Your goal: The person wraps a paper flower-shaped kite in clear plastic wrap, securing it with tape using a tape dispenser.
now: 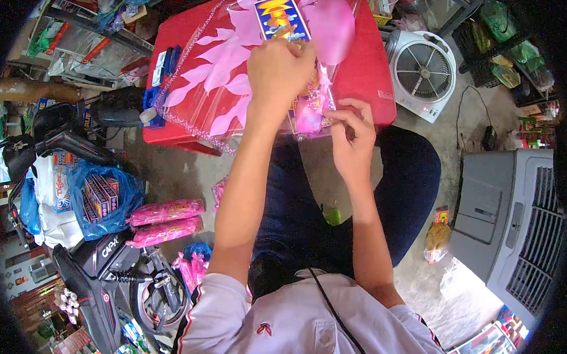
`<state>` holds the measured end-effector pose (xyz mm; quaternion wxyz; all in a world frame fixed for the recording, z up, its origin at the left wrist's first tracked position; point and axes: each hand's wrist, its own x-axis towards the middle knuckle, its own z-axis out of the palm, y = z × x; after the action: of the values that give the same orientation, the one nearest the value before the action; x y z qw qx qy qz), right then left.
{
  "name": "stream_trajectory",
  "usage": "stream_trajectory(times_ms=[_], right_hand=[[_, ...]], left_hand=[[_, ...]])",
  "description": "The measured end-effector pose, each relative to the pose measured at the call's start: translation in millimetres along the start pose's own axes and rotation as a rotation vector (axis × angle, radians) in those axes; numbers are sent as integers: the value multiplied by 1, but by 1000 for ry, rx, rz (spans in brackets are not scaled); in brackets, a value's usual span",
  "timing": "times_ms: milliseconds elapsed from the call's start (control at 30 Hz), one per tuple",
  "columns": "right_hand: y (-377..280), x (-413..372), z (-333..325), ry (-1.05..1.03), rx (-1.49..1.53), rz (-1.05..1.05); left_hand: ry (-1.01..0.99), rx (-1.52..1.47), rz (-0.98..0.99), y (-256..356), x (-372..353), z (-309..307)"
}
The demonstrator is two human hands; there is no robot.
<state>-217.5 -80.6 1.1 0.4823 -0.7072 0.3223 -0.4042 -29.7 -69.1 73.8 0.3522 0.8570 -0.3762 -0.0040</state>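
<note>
On the red table (pixel 185 46) lies a clear plastic wrapping sheet (pixel 232 35) with pink leaf shapes and a dotted pink border. A packet with a blue and yellow label (pixel 282 16) rests on it. My left hand (pixel 280 74) is closed over the packet's lower part; its fingertips and anything in them are hidden. My right hand (pixel 354 134) pinches with thumb and forefinger at the near edge of a shiny pink wrapped bundle (pixel 309 117). A rounded, blurred pink piece (pixel 333 28) stands up beyond my left hand.
At the table's left edge sits a blue holder with pens (pixel 161 75). A box fan (pixel 422 72) stands to the right, a large grey appliance (pixel 503 213) lower right. Motorbike parts (pixel 106 277), a blue bag (pixel 100 199) and pink packages (pixel 166 221) crowd the left.
</note>
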Motion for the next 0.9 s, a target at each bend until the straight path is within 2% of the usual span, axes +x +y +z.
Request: stream_trajectory(times_ms=[133, 233, 433, 533, 633, 733, 833, 900], right_hand=[[0, 1, -2, -34, 21, -54], [-7, -1, -4, -73, 28, -19], [-3, -2, -1, -68, 19, -110], [-4, -2, 0, -67, 32, -96], [-6, -2, -1, -64, 26, -96], [-2, -2, 1, -48, 26, -130], [0, -1, 3, -38, 43, -147], [0, -2, 3, -30, 36, -166]], left_hand=[[-100, 25, -71, 3, 25, 2], [-25, 81, 49, -7, 41, 16], [-39, 109, 117, -8, 46, 24], [49, 162, 97, -2, 39, 24], [37, 325, 84, 13, 28, 14], [-62, 210, 120, 2, 27, 17], [-157, 141, 74, -3, 30, 14], [-118, 16, 60, -6, 28, 13]])
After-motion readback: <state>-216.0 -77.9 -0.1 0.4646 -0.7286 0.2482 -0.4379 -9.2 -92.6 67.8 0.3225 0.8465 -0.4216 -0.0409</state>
